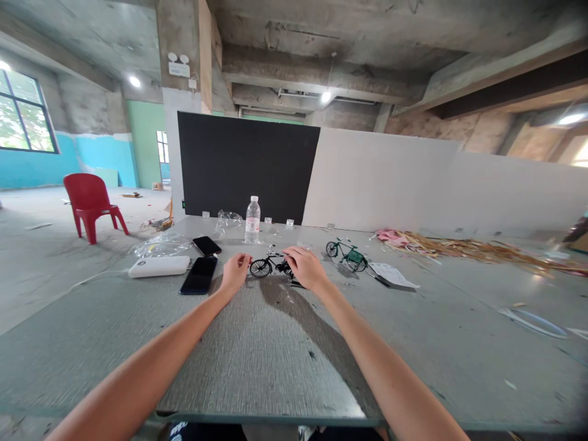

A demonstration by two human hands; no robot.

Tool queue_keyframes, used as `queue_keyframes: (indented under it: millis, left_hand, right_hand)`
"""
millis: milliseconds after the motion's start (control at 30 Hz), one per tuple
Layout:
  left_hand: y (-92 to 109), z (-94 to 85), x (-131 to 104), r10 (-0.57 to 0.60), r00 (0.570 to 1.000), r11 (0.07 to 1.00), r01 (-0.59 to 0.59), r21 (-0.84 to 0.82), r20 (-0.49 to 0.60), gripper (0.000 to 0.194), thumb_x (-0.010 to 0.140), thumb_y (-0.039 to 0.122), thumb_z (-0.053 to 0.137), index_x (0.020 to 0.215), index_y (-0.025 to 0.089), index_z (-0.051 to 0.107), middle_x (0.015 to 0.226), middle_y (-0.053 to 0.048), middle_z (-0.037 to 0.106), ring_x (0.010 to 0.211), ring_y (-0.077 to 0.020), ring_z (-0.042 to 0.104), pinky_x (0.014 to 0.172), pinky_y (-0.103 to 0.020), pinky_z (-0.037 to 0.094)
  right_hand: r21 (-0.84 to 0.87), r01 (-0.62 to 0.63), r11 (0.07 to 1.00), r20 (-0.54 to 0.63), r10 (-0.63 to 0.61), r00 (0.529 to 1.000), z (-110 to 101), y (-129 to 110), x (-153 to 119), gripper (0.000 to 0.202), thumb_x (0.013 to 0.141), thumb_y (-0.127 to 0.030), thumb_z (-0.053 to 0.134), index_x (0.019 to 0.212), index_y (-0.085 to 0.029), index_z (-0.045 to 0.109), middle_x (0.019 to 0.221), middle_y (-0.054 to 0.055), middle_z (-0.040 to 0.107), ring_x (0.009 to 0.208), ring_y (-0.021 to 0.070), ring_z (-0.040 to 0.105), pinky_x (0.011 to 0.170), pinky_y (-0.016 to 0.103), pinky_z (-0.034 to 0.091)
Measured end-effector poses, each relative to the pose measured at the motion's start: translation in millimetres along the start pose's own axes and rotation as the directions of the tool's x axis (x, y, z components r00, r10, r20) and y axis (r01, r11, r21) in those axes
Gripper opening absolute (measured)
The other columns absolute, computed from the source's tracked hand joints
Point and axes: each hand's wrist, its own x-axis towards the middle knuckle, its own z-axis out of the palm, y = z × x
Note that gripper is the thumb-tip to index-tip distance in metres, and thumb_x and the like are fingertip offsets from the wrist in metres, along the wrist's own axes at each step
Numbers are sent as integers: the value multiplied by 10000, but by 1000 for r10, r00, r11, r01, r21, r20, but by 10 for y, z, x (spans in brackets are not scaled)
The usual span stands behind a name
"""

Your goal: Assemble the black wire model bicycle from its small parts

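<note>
A small black model bicycle (263, 267) stands upright on the grey table, its front wheel toward the left. My right hand (304, 266) is closed over its rear part and hides the seat and most of the back wheel. Just left of the front wheel is my left hand (236, 271), its fingers curled together in a pinch; whatever may be between them is too small to make out. To the right of my right hand, a green model bicycle (348, 254) stands with a green box at its rear. Below my right hand lies a small dark piece (297, 284).
Left of my hands lie two phones (199, 275) and a white power bank (158, 266) with a cable. A water bottle (252, 220) stands behind the black bicycle. Paper (394, 275) and a pen lie right. Dry strips (459, 248) run along the white partition (386, 177).
</note>
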Motion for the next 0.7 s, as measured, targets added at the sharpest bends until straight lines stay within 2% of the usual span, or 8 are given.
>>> queue_keyframes:
  millis: [200,400,700]
  left_hand:
    - [-7,0,3,11,1000,1000,-11,11,-12,306,900,387,465,857,160,665,870,-86,738,789,-209,690,745,-313,499]
    - [25,-30,-11,46,995,997,-40,67,-93,312,914,372,452,860,162,677,911,-95,742,861,-219,684,805,-320,489]
    - [45,-24,-23,53,996,996,-48,71,-71,312,919,368,452,846,161,675,886,-86,740,829,-210,676,767,-305,476]
  right_hand:
    - [29,10,1000,-5,-10,1000,-23,12,-5,317,985,-245,403,1143,-227,677,1136,74,687,1064,213,607,953,379,459]
    - [20,61,998,48,-62,997,70,-92,-4,396,976,-188,361,1279,-235,612,1266,77,641,1170,226,565,1016,419,428]
    - [40,47,998,81,-50,996,-19,-51,11,397,953,-149,371,1238,-217,639,1236,74,660,1129,224,593,985,400,460]
